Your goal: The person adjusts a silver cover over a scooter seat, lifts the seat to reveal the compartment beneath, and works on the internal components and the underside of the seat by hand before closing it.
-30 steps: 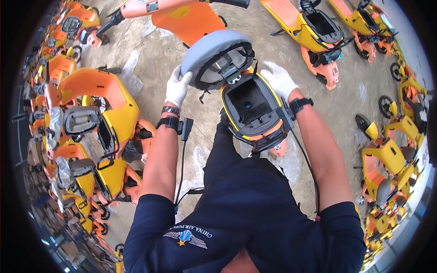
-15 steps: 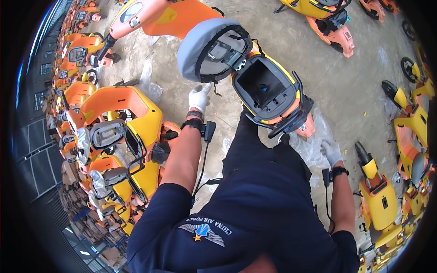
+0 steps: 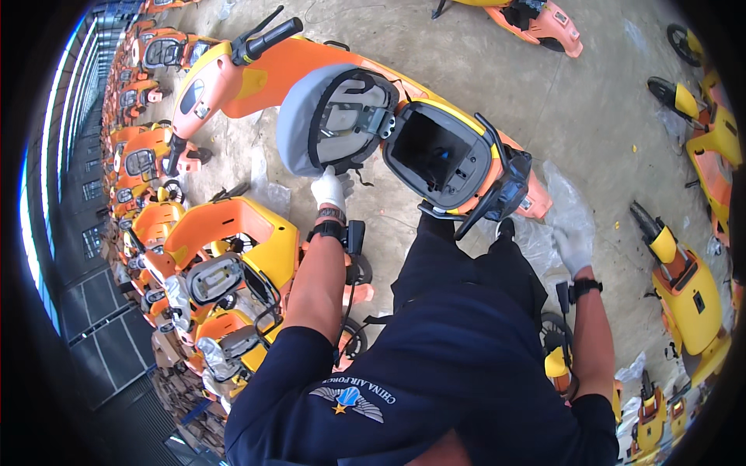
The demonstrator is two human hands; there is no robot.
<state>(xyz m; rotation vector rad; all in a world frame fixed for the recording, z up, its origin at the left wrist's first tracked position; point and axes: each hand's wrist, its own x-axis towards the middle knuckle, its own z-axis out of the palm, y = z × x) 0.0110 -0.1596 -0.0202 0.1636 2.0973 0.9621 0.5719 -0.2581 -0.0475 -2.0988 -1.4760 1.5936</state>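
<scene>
An orange and yellow scooter (image 3: 311, 66) stands in front of me. Its grey seat (image 3: 299, 128) is tipped up on a metal hinge (image 3: 381, 123), underside showing. Beside it, the black storage bin (image 3: 431, 147) under the seat lies uncovered, with a small blue spot inside. My left hand (image 3: 332, 189), in a white glove, reaches the lower rim of the raised seat, fingertips against it and fingers partly apart. My right hand (image 3: 573, 247), also gloved, hangs at my right, its fingers loosely stretched above clear plastic film (image 3: 556, 210) on the floor. It appears to hold nothing.
Close on my left stand more scooters (image 3: 233, 241), one with a dark seat bin lid (image 3: 214, 279). Others line the right side, such as a yellow scooter (image 3: 688, 295). Plastic scraps (image 3: 268, 190) lie on the concrete floor (image 3: 606, 116). The near scooter's handlebar grip (image 3: 272, 39) juts out.
The view has shifted, bringing the scooter's handlebar into sight. My left hand has come up against the seat's lower rim. My right hand still hangs at my side.
</scene>
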